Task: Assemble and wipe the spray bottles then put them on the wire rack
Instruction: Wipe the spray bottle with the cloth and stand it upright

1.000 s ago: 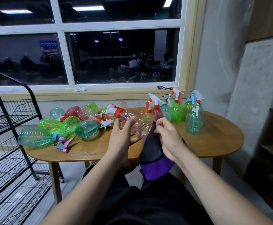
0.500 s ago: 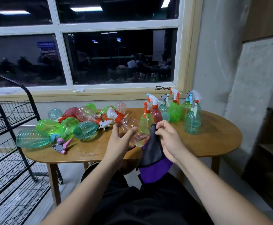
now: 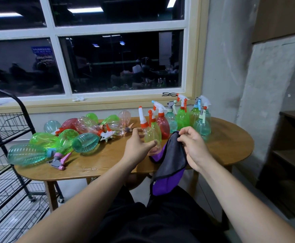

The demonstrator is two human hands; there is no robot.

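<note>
Clear plastic spray bottle [image 3: 151,135] upright at frame centre, your left hand [image 3: 137,146] gripping its lower body, above the wooden table's [image 3: 230,148] near edge, your right hand [image 3: 194,149] pinching a grey-and-purple cloth [image 3: 172,160] just beside it, black wire rack [image 3: 6,135] at left edge.

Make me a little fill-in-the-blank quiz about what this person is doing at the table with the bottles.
The left hand holds a clear bottle with its sprayer pointing ____.
The cloth pinched by the right hand is grey and ____.
On the window sill lies a pair of ____.
The wire rack stands on the person's ____ side of the table.
Missing words: up; purple; glasses; left.
</note>
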